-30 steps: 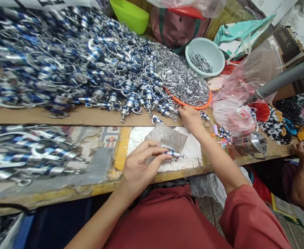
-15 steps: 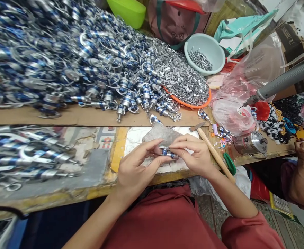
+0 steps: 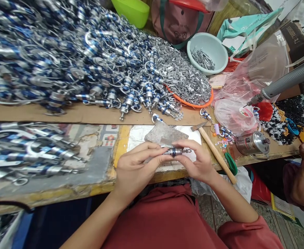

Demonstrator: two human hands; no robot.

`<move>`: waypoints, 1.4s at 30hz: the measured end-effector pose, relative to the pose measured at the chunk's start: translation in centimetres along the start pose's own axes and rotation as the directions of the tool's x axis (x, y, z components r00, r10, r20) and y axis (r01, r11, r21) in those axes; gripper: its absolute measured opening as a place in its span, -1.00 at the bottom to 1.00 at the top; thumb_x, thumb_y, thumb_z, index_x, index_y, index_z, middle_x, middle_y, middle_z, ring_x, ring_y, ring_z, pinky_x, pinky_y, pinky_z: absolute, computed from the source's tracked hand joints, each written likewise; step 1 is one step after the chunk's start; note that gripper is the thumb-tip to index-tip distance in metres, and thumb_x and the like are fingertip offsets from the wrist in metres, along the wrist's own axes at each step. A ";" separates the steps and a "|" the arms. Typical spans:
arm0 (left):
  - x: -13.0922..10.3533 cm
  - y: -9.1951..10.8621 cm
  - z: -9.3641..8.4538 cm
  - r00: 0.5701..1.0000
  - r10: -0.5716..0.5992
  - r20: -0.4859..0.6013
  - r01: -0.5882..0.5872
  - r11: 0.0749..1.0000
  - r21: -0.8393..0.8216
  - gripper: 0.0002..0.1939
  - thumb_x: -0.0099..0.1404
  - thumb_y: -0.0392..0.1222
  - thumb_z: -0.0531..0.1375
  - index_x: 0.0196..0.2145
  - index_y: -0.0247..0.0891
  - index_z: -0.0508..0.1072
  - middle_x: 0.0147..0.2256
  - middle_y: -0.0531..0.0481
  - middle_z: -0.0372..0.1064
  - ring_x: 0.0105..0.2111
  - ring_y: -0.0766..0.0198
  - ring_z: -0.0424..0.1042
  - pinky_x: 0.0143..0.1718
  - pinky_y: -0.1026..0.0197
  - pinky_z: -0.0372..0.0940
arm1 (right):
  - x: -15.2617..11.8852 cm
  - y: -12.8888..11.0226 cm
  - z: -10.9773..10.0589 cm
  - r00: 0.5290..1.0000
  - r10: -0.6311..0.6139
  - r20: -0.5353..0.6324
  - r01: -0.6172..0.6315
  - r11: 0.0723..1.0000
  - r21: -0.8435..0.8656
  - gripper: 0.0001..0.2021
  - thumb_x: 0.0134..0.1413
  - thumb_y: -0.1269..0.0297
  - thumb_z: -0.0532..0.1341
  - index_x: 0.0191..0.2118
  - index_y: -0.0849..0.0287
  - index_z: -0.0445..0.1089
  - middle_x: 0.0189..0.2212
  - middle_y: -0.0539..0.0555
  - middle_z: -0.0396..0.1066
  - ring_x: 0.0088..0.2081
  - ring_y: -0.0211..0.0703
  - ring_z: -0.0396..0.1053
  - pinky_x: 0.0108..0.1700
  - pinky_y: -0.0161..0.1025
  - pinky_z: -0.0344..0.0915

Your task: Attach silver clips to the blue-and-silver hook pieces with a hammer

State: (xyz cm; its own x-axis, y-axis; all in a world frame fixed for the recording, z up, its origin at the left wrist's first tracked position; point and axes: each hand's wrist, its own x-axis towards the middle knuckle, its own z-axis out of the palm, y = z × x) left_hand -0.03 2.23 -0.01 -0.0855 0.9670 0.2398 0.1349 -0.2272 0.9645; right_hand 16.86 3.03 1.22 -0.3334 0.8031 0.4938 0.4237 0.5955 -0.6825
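Both hands hold one small blue-and-silver metal cylinder (image 3: pixel 177 152), which lies sideways with a small eye at its right end. My left hand (image 3: pixel 139 162) pinches its left part between thumb and fingers. The thumb and fingers of my right hand (image 3: pixel 198 162) close on its right part. Just beyond the fingers sits a grey metal block (image 3: pixel 164 132) with a small flat bar on it. A similar blue-and-silver part (image 3: pixel 157 118) lies behind the block. To the right rests a hammer (image 3: pixel 216 154) with a wooden handle.
A large heap of blue-and-silver parts (image 3: pixel 63 58) covers the back left; several more lie front left. Small metal links (image 3: pixel 190 84) fill an orange-rimmed tray. A pale bowl (image 3: pixel 222 60) holds pins. An electric screwdriver (image 3: pixel 284 84) reaches in from the right, near a lidded metal pot (image 3: pixel 253 144).
My right hand has shifted slightly right along the cylinder, and its eye end now shows. My left hand still grips the left part. The whole view has moved slightly.
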 end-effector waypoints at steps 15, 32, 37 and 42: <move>0.9 1.1 -0.9 0.965 0.192 0.179 -0.207 0.976 0.070 -0.90 0.17 -0.27 0.21 -0.43 -0.15 0.55 -0.36 0.00 0.51 -0.34 0.26 0.50 -0.26 0.26 0.40 | -0.3 0.8 -1.1 0.961 -0.256 0.108 0.270 0.951 -0.148 -0.75 0.12 0.53 0.10 -0.17 0.14 0.44 -0.20 0.14 0.51 -0.16 -0.26 0.46 -0.19 -0.31 0.44; -1.0 0.8 1.1 0.890 -0.446 0.097 0.455 0.884 -0.106 -0.19 -0.04 -0.08 0.35 0.15 -0.28 0.20 -0.34 -0.03 0.51 -0.30 0.23 0.48 -0.18 0.21 0.37 | 8.2 6.7 -0.6 0.875 0.476 0.093 -0.227 0.572 -0.788 -0.72 0.18 0.43 0.01 -0.21 0.17 0.47 -0.24 0.13 0.50 -0.17 -0.09 0.41 -0.15 -0.22 0.25; -0.9 0.5 1.1 0.881 -0.462 0.105 0.473 0.873 -0.123 -0.10 -0.06 -0.08 0.36 0.19 -0.29 0.12 -0.39 -0.01 0.49 -0.36 0.26 0.46 -0.22 0.22 0.35 | 9.8 8.0 0.7 0.842 0.524 0.127 -0.189 0.507 -0.841 -0.70 0.08 0.53 0.01 -0.23 0.25 0.48 -0.26 0.25 0.45 -0.19 0.02 0.39 -0.25 -0.19 0.22; -0.5 -0.1 0.8 0.845 -0.510 0.162 0.535 0.810 -0.240 0.02 -0.13 -0.13 0.39 0.23 -0.30 0.02 -0.47 0.09 0.44 -0.43 0.33 0.43 -0.31 0.29 0.35 | 9.3 8.6 -0.5 0.841 0.501 0.204 -0.151 0.579 -0.801 -0.68 0.16 0.44 0.01 -0.06 0.14 0.42 -0.19 0.13 0.40 -0.12 -0.08 0.33 -0.18 -0.24 0.22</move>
State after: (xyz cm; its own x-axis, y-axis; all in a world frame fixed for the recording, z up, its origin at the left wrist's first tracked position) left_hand 0.81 1.89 -0.36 0.0184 0.9513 -0.3077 -0.1732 0.3062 0.9361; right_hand 17.87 15.66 0.20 -0.2396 0.9702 -0.0366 0.9705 0.2382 -0.0378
